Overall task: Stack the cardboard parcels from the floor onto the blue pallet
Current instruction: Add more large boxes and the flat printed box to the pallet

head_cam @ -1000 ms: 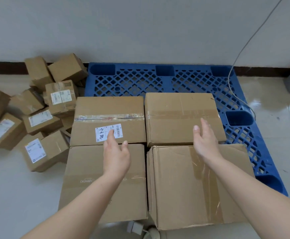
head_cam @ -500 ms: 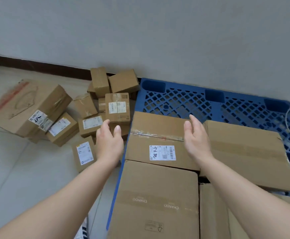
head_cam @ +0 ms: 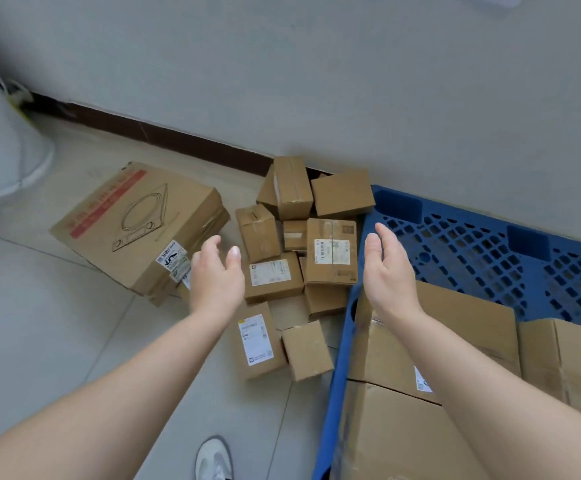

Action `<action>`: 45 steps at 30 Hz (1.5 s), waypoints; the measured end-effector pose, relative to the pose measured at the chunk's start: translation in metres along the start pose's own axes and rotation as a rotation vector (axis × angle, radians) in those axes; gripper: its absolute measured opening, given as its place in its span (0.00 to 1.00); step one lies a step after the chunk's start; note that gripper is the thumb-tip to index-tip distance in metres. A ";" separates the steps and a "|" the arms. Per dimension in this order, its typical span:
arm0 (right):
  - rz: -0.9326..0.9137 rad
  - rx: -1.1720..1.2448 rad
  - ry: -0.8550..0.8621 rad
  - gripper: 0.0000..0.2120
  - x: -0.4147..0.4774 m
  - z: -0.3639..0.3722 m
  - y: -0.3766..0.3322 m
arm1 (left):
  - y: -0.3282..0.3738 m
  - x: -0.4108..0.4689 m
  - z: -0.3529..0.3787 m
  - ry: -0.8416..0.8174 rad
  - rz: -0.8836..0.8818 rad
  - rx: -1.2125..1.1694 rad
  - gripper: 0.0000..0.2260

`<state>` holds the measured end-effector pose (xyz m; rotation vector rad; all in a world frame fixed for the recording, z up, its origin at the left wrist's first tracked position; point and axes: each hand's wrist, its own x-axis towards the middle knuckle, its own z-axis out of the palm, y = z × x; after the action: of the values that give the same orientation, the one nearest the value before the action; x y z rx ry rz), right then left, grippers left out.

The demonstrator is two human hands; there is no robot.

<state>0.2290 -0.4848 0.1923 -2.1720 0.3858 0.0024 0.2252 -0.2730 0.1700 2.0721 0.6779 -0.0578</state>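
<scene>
Both hands have swung left, off the boxes on the pallet, toward the parcels: small brown taped cardboard cartons, several with white labels, jumbled on the tiled floor beside the blue plastic lattice. The left hand and right hand hover apart above them, fingers loose, holding nothing.

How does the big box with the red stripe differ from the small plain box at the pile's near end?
The big box is wide and flat; the small plain box is nearly cubic. The big box bears a red stripe, a drawing and labels; the small plain box shows none. Both are brown cardboard, off the blue pallet.
</scene>
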 end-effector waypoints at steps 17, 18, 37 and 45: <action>-0.118 -0.027 -0.195 0.23 0.066 0.181 -0.132 | -0.058 0.160 -0.129 0.221 -0.224 -0.133 0.19; -0.117 -0.034 -0.207 0.23 0.071 0.189 -0.136 | -0.061 0.168 -0.133 0.236 -0.240 -0.142 0.19; -0.198 -0.224 -0.466 0.22 0.184 0.380 -0.150 | -0.193 0.307 -0.125 0.452 -0.539 -0.189 0.20; -0.216 -0.375 -0.512 0.22 0.220 0.464 -0.117 | -0.257 0.356 -0.096 0.457 -0.600 -0.142 0.20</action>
<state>0.5355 -0.1133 -0.0218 -2.4621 -0.1571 0.5375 0.3811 0.0689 -0.0765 1.6905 1.5217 0.1253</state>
